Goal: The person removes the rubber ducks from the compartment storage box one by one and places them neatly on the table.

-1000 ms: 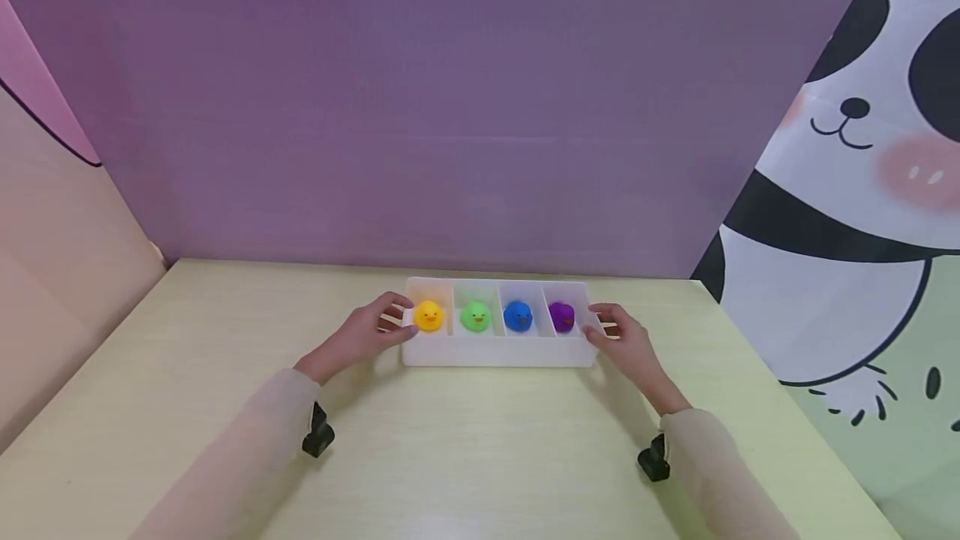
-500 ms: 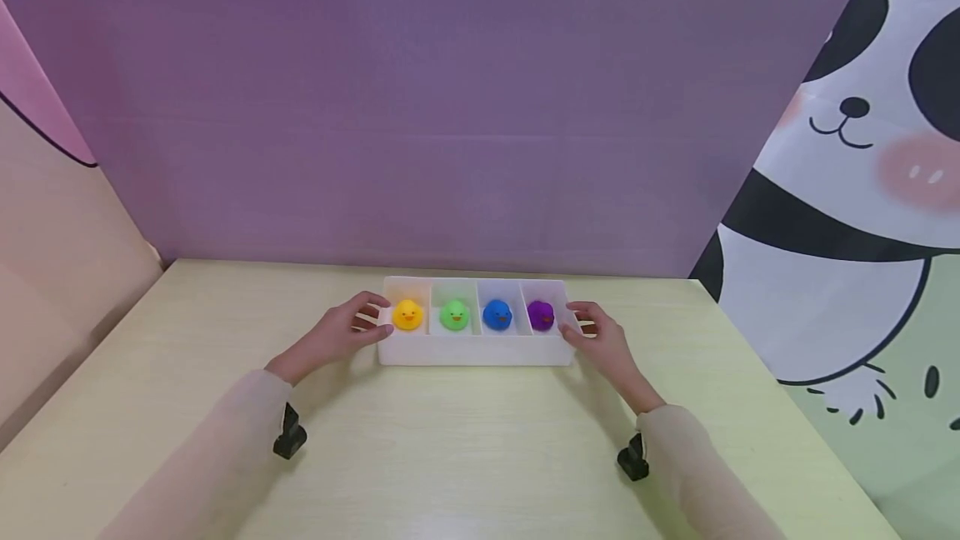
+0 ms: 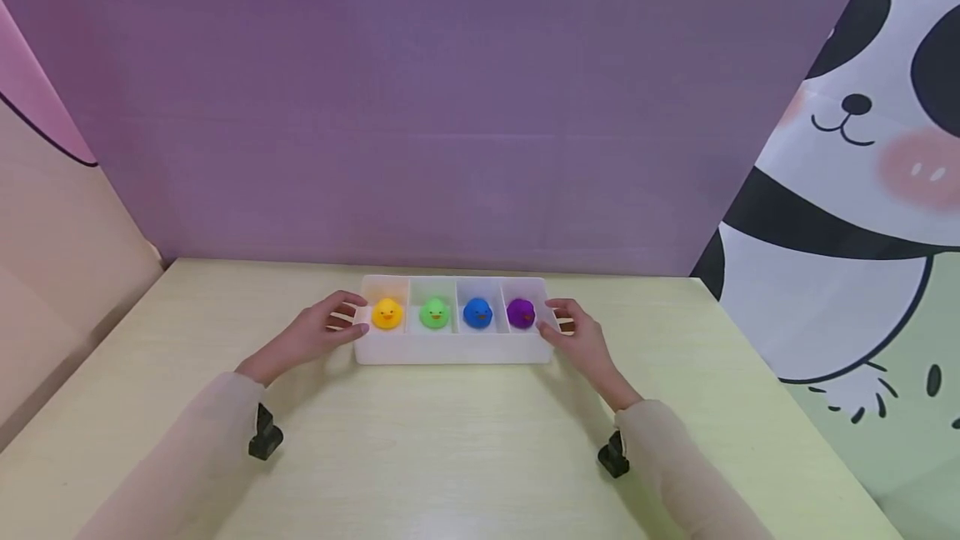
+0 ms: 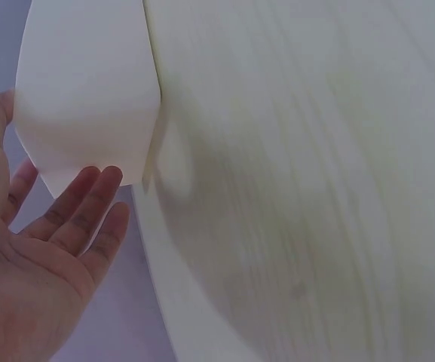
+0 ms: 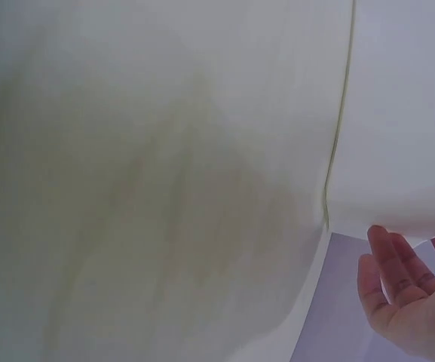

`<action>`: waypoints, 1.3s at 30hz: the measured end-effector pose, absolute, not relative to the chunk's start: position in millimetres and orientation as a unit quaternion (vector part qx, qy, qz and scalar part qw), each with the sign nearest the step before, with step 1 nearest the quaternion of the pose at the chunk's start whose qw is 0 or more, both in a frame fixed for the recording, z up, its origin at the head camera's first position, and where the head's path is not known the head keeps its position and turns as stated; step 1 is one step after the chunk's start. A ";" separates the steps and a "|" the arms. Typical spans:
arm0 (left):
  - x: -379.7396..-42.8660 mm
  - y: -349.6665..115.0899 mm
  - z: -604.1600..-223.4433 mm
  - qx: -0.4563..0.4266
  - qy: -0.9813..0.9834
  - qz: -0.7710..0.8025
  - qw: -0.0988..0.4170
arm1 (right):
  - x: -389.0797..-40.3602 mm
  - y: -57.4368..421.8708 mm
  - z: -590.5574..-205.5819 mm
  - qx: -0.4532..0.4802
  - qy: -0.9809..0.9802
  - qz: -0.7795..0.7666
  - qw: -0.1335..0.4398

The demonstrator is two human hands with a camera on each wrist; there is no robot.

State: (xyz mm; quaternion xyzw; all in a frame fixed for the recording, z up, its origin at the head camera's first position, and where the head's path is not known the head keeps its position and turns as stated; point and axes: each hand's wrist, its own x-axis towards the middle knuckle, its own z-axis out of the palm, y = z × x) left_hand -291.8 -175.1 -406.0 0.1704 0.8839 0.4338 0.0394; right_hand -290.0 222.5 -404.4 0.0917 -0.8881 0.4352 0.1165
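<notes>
A white divided tray (image 3: 453, 349) stands near the table's back edge in the head view. Each compartment holds one small toy duck: yellow (image 3: 387, 314), green (image 3: 435, 313), blue (image 3: 477, 313) and purple (image 3: 521, 313), from left to right. My left hand (image 3: 309, 333) grips the tray's left end, thumb at the front rim and fingers along the end wall; the left wrist view shows those fingertips against the tray's white side (image 4: 89, 68). At the opposite end, my right hand (image 3: 587, 344) holds the tray the same way, its fingertips at the end wall (image 5: 398, 215) in the right wrist view.
The pale wooden table (image 3: 435, 457) runs back to a purple backdrop (image 3: 450, 107). A panda-printed panel (image 3: 840, 190) stands on the right, a pinkish one (image 3: 67, 273) on the left. Black wrist cameras sit below both sleeves.
The tray and its ducks have moved left along the table's back, with both hands holding the ends and moving along with it.
</notes>
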 end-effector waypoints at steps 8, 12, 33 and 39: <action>-290.5 -188.2 -405.3 0.178 0.886 0.428 0.034 | -290.9 209.2 -404.4 0.084 -0.891 0.435 0.103; -290.0 -192.7 -404.5 0.180 0.887 0.424 0.033 | -290.0 204.3 -403.8 0.080 -0.890 0.437 0.102; -290.5 -194.7 -407.2 0.188 0.891 0.414 -0.020 | -288.4 196.6 -399.5 0.086 -0.888 0.441 0.098; -291.0 -194.8 -409.9 0.175 0.894 0.411 -0.024 | -290.2 198.6 -396.1 0.106 -0.898 0.418 0.090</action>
